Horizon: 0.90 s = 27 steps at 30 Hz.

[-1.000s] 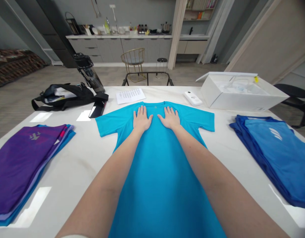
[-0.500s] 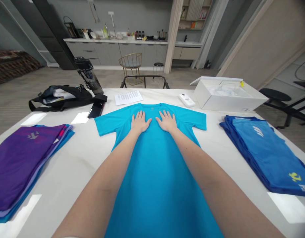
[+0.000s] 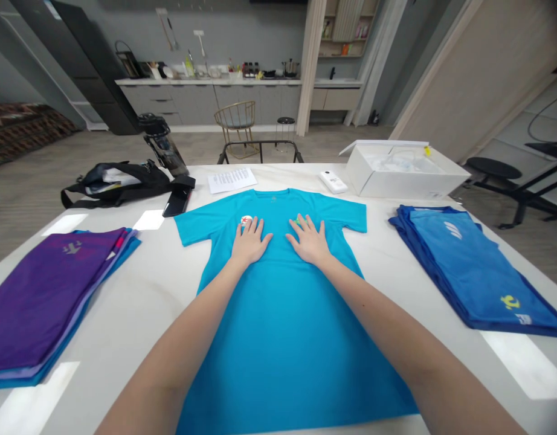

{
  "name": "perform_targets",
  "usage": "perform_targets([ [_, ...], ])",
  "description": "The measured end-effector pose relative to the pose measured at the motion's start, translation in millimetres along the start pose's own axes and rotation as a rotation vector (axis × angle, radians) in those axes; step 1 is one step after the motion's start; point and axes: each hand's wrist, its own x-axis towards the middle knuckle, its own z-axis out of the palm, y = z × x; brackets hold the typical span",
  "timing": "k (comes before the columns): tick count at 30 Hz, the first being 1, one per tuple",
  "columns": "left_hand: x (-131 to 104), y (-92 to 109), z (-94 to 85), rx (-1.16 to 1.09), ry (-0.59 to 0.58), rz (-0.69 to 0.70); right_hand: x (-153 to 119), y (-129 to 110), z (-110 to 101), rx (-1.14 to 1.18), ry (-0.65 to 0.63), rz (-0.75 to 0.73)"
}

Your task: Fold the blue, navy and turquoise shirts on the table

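A turquoise short-sleeved T-shirt [image 3: 278, 326] lies spread flat on the white table [image 3: 147, 302], its collar pointing away from me. My left hand [image 3: 250, 243] rests palm down on the left chest of the shirt, fingers spread, just below a round white and red badge [image 3: 246, 220]. On the other side of the chest, my right hand [image 3: 311, 240] lies flat with its fingers apart, partly covering a small green logo. Neither hand grips the cloth. Both forearms cross over the shirt's lower part.
Folded purple and blue shirts [image 3: 47, 296] lie at the left, folded blue shirts [image 3: 478, 266] at the right. Along the far side are a black bag [image 3: 119, 181], a bottle [image 3: 163, 145], a phone [image 3: 176, 200], a printed sheet [image 3: 232, 180], a white device [image 3: 333, 182] and an open white box [image 3: 405, 175].
Both hands have slid down the shirt's chest towards me, uncovering the round badge and part of the green logo. The view has shifted slightly, and the shirt's bottom hem now shows.
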Motion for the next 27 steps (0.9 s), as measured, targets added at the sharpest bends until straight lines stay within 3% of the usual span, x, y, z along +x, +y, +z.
perform_targets([
  [3,-26.0,7.1,-2.3,0.022,-0.015,0.045,-19.4,-6.7,-6.2,-0.011,0.074,-0.040],
  [11,-103.5,33.1,-10.6,0.024,0.020,0.181,-78.9,-29.3,-7.2,0.042,-0.003,0.003],
  [23,-219.3,46.1,-19.5,-0.008,0.017,0.225,-188.7,-27.6,-24.9,0.017,-0.107,-0.050],
  [27,-245.8,47.4,-22.0,-0.014,0.023,0.263,-226.5,-21.1,-34.2,0.030,-0.121,-0.088],
])
